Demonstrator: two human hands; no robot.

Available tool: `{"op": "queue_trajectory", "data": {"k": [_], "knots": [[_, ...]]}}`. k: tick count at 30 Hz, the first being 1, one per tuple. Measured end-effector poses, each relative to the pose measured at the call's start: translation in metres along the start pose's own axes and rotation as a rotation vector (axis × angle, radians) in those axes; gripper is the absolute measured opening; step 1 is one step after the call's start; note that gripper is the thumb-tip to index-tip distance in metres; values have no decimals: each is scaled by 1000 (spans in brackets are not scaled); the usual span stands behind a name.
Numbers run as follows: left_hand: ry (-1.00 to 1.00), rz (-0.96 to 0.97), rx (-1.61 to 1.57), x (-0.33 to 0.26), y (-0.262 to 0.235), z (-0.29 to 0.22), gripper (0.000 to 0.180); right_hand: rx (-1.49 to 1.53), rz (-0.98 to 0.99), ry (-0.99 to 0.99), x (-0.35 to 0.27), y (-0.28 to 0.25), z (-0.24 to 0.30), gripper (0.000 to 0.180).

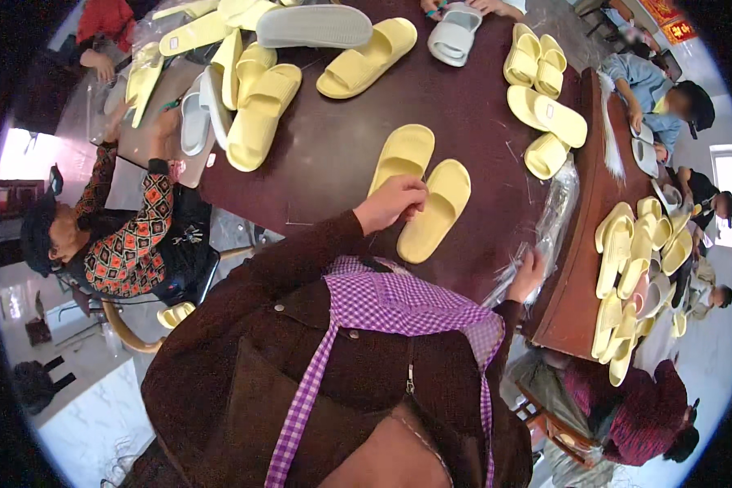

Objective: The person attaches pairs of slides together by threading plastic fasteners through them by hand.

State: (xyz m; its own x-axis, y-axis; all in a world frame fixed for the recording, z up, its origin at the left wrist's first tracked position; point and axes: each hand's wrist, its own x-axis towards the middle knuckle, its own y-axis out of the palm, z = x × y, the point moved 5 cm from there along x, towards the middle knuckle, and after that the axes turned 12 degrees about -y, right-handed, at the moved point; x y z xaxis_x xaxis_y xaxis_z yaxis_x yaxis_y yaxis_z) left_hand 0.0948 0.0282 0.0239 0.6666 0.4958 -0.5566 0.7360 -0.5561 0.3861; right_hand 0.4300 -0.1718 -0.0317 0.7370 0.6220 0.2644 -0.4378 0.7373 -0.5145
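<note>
right hand [531,272] partly hidden behind plastic bags [545,228]

A pair of slippers [421,191] is laid side by side on the table [333,154], near its front edge. The left hand [392,203] is rested on the near ends of the pair. To the right, at the table's edge, a heap of plastic bags [549,224] is touched by the right hand [530,272]. Behind the pair, more slippers [252,98] are piled at the far left, and others [541,98] are spread at the far right.
</note>
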Motion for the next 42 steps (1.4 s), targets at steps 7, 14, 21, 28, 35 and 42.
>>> {"op": "queue_trajectory", "data": {"k": [7,14,21,28,35,42], "knots": [[448,-239,828,-41,25,-24,13,178,353,-507,-28,59,269,19],[562,-261,717,-81,31,-55,12,614,440,-284,-29,42,280,17],[276,40,-249,-59,18,-30,13,810,821,449,-85,116,249,25],[80,129,-400,-52,24,6,16,1111,476,733,-98,148,216,23],[-93,110,-629,-49,6,23,18,779,436,529,-97,129,197,21],[-350,40,-493,-59,-22,59,15,455,509,305,-118,116,174,17]]}}
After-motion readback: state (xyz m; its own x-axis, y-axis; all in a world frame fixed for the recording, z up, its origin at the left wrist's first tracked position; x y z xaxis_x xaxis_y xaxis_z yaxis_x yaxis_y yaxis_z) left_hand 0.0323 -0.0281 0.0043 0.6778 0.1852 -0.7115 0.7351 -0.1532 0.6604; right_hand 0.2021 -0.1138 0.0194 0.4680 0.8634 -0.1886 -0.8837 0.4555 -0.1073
